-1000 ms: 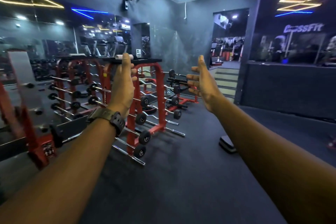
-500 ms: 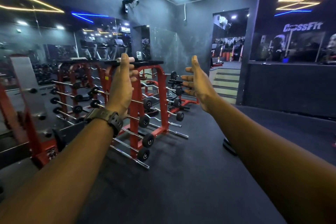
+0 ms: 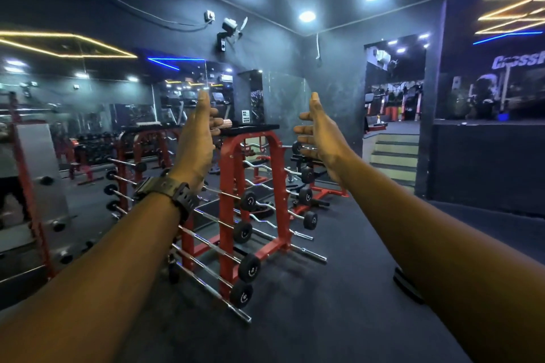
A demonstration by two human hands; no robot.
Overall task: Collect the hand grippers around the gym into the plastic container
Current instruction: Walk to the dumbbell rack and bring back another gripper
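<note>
Your two bare forearms reach forward, held up in the air and apart. Your left hand (image 3: 198, 138), with a dark watch (image 3: 168, 192) on its wrist, is released: fingers straight and upright, grasping nothing. Your right hand (image 3: 320, 134) is likewise released, palm turned inward, thumb up, fingers spread, nothing held. Below them, dark rubber floor (image 3: 339, 289), with a small black flat object (image 3: 407, 284) lying by your right forearm. Next, between and beyond your hands, a red barbell rack (image 3: 253, 186) carrying chrome bars with black end weights on both sides. On its black top shelf (image 3: 253, 127), just beside your left fingers in the picture, a small copper-coloured item (image 3: 226, 131), possibly a hand gripper; too blurred to tell. Farther left, more red racks and a mirrored wall (image 3: 88, 103). Farther right, steps (image 3: 393, 156) rising to a doorway. The plastic container does not show.
</note>
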